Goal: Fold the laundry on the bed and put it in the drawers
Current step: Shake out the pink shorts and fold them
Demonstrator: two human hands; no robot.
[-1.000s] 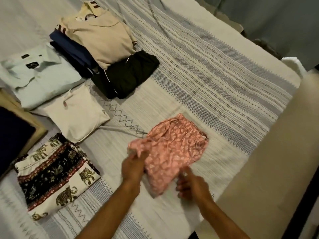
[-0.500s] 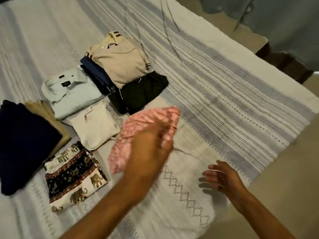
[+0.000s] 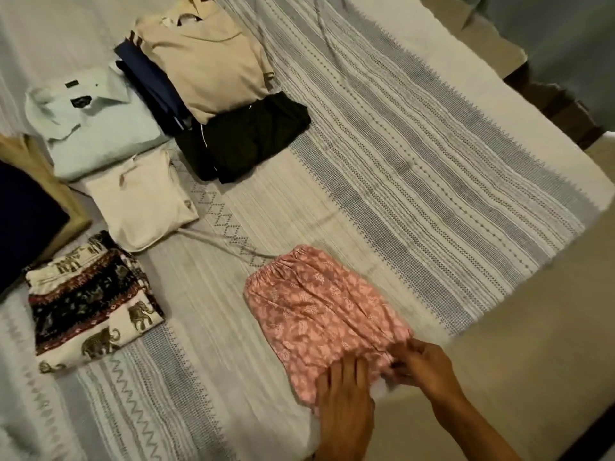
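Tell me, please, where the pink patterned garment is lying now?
In the head view, the pink patterned garment lies flat on the bed near its lower right edge, right of the elephant-print garment, with both hands on its near end.

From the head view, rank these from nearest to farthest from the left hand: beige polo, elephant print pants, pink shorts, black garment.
1. pink shorts, under the left hand
2. elephant print pants, on the left
3. black garment, farther up the bed
4. beige polo, at the top
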